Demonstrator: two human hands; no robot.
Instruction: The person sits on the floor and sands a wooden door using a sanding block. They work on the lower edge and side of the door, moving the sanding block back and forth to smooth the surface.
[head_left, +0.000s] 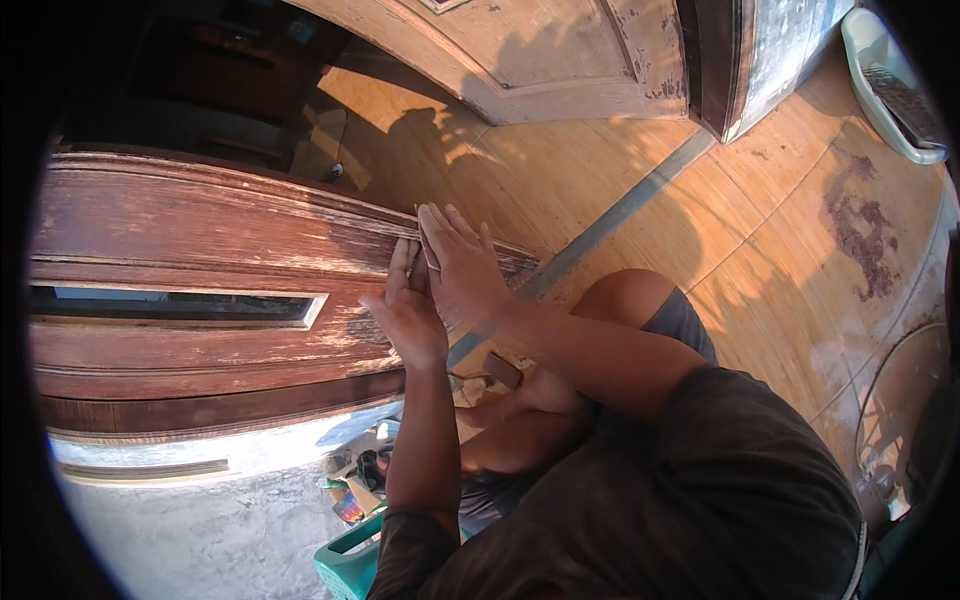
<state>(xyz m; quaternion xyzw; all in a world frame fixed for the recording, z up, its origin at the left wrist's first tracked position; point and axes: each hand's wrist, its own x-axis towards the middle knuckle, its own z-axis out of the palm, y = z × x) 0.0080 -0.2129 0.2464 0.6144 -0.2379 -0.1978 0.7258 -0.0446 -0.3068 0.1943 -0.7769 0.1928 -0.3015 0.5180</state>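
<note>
A worn reddish-brown wooden door (180, 215) stretches from the left, its varnish scuffed and pale in streaks toward the near end. My right hand (465, 265) lies nearly flat over that end, pressing a thin folded sheet of sandpaper (430, 250) against the wood; most of the sheet is under the palm. Just to its left, my left hand (408, 315) rests on the door with fingers stretched up and thumb apart. The left fingertips are close to the sheet, and I see nothing held in them. A small brown block (503, 370) sits below the hands, near my leg.
Another paneled door (540, 60) with peeling finish stands at the back. A pale basin (895, 90) holding a dark item is at the far right. Near my left elbow are a green plastic item (350, 560) and small clutter. A dark red stain (862, 235) marks the tiled floor.
</note>
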